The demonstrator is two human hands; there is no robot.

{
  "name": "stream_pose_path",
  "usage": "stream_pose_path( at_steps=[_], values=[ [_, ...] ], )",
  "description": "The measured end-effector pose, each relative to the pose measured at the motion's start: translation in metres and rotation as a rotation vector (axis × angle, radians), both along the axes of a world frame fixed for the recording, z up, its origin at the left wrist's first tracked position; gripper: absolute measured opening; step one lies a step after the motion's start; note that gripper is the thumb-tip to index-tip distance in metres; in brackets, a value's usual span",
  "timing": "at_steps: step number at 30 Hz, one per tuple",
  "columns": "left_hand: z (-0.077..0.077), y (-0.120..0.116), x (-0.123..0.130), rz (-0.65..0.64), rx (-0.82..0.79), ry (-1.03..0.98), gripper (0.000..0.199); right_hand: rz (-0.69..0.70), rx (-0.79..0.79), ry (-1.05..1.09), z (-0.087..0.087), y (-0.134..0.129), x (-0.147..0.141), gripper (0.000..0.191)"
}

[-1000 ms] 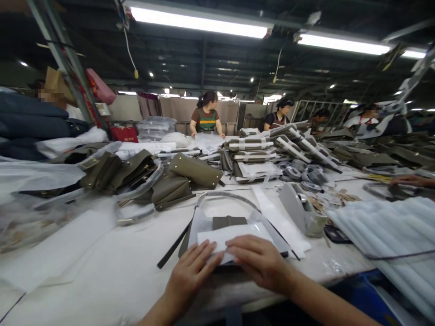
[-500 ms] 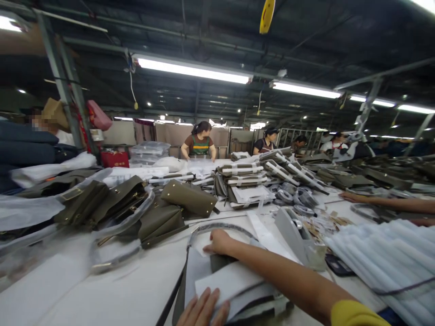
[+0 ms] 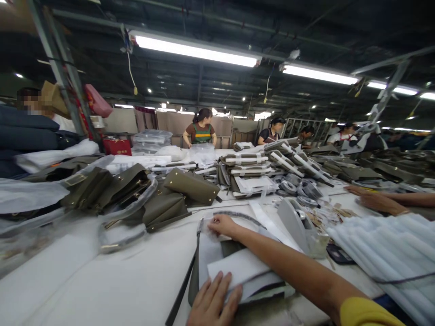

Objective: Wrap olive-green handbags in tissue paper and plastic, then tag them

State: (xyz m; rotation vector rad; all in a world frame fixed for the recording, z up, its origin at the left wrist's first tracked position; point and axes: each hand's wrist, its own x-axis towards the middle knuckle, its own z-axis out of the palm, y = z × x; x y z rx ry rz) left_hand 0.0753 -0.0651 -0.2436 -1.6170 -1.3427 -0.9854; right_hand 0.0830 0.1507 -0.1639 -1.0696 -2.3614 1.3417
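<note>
An olive handbag lies on the white table in front of me, with pale sheets of padding over it and a dark strap trailing toward the front. My left hand rests flat, fingers spread, on the near edge of a white foam sheet on the bag. Farther up, my right hand is closed in a pinch beside the bag's film-wrapped handle. Something translucent shows by its fingertips, too small to name. My right forearm crosses over the bag and hides part of it.
Several olive bags lie at the left and middle. Padded bags are stacked behind. A grey tape dispenser, tape rolls and bundled white foam stand right. A co-worker's hands reach in there; another person stands opposite.
My right hand's fingers have gone from pointing to a pinch by the handle. The bag and both hands appear slightly farther right. The person opposite has raised a clear plastic bag.
</note>
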Motion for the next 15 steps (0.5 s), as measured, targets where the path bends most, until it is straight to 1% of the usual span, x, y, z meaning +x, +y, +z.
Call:
stream_pose_path(
  at_steps=[2, 4, 7, 11, 13, 15],
  values=[
    [0.002, -0.006, 0.004, -0.006, -0.046, -0.029, 0.036, -0.020, -0.100, 0.114, 0.004, 0.000, 0.000, 0.023],
    [0.007, -0.012, 0.005, 0.002, -0.142, -0.035, 0.040, -0.029, -0.183, 0.212, 0.009, 0.001, 0.001, 0.025],
    [0.012, -0.017, 0.006, 0.007, -0.221, -0.057, 0.046, 0.005, -0.255, 0.315, 0.021, -0.002, 0.009, 0.031],
    [0.014, -0.019, 0.007, -0.003, -0.245, -0.070, 0.048, 0.111, -0.268, 0.382, 0.037, -0.016, 0.030, 0.040],
    [0.016, -0.019, 0.007, 0.001, -0.247, -0.073, 0.047, 0.139, -0.258, 0.398, 0.042, -0.025, 0.041, 0.041],
    [0.019, -0.019, 0.007, 0.004, -0.244, -0.075, 0.048, 0.171, -0.196, 0.389, 0.046, -0.034, 0.050, 0.037]
  ],
)
